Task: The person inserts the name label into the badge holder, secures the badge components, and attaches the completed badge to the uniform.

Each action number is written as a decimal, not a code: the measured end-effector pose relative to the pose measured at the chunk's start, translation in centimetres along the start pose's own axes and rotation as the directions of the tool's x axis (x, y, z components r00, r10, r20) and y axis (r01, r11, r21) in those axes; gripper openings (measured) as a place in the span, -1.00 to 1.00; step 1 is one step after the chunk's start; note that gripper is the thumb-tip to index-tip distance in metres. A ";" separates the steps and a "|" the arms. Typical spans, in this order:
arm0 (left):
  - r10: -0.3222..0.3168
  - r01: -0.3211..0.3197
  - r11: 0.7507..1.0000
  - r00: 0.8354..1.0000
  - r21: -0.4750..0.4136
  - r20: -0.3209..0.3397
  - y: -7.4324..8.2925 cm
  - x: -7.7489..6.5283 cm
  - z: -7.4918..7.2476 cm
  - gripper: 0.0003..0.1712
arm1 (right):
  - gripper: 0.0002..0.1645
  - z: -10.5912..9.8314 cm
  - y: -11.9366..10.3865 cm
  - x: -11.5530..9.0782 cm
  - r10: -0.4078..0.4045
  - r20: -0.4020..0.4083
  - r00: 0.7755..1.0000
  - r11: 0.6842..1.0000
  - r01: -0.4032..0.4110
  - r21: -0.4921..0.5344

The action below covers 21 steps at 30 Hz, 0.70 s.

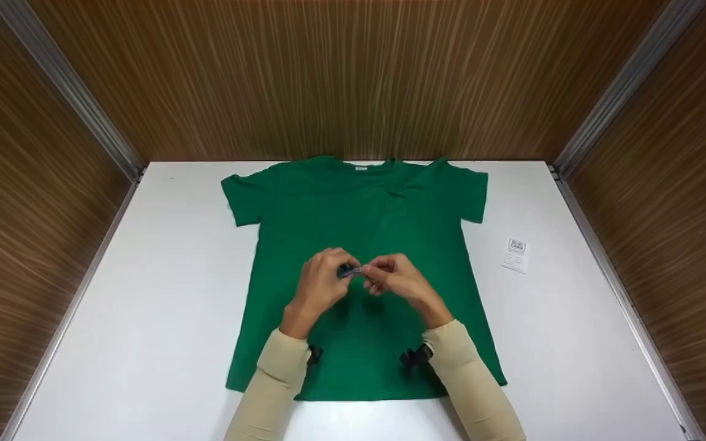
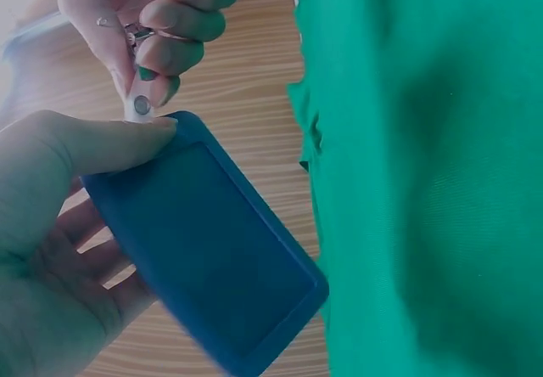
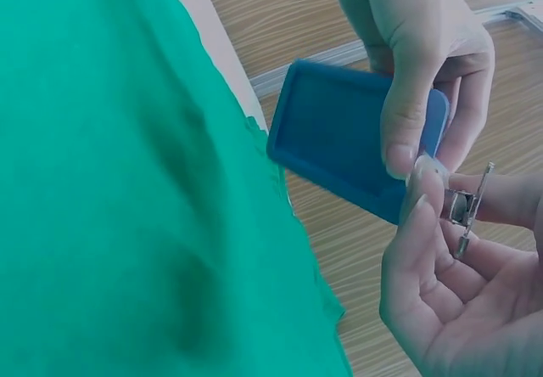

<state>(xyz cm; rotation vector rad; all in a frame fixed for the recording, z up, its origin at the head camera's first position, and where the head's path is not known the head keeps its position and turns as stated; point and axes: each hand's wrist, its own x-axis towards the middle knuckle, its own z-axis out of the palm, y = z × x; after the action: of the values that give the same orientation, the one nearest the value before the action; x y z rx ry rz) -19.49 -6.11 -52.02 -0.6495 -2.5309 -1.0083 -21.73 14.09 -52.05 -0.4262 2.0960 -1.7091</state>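
Left hand (image 1: 319, 278) and right hand (image 1: 399, 278) meet at the strap end of a blue badge holder (image 2: 208, 233)

The step in hand appears to be work on the short clear strap (image 2: 140, 95) and metal clip (image 3: 462, 211) at the holder's corner. The left thumb lies over that corner with the other fingers behind it, so the left hand pinches the holder. The right thumb and fingers pinch the strap, with the clip lying against the right fingers. Whether the strap is joined to the holder cannot be told, since the thumbs cover the spot.

As a judgement, the next move calls for a steady left grip on the corner while the right fingertips control the small clip and strap without bending them sharply.

Both forearms, in beige sleeves (image 1: 282, 361), reach in from the near side and slant toward each other. The wrists turn inward, the thumbs almost touching, and the holder tilts outward from the joined hands. Shadows beneath suggest that the hands hover above the green T-shirt (image 1: 359, 214), over its middle. The shirt lies spread on the white desk (image 1: 573, 343), its collar toward the far edge; a small printed card (image 1: 515, 255) lies to its right.
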 end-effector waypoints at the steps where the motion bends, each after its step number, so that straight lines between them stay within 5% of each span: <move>1: 0.001 -0.001 1.000 1.000 0.004 -0.001 0.0 0.0 0.0 -0.90 | -0.54 0.0 0.0 0.0 0.001 -0.002 1.000 1.000 -0.001 0.009; 21: 0.044 -0.040 0.996 0.998 -0.082 0.043 0.0 0.2 -0.3 -0.72 | -0.69 -0.4 -0.1 0.0 -0.102 -0.037 0.994 0.995 0.103 0.008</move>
<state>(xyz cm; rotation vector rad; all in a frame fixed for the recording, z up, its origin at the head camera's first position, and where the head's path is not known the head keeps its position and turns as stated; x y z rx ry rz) -19.59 -6.22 -51.73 -0.7535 -2.5144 -1.0978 -21.92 14.46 -51.85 -0.5115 2.1233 -1.7967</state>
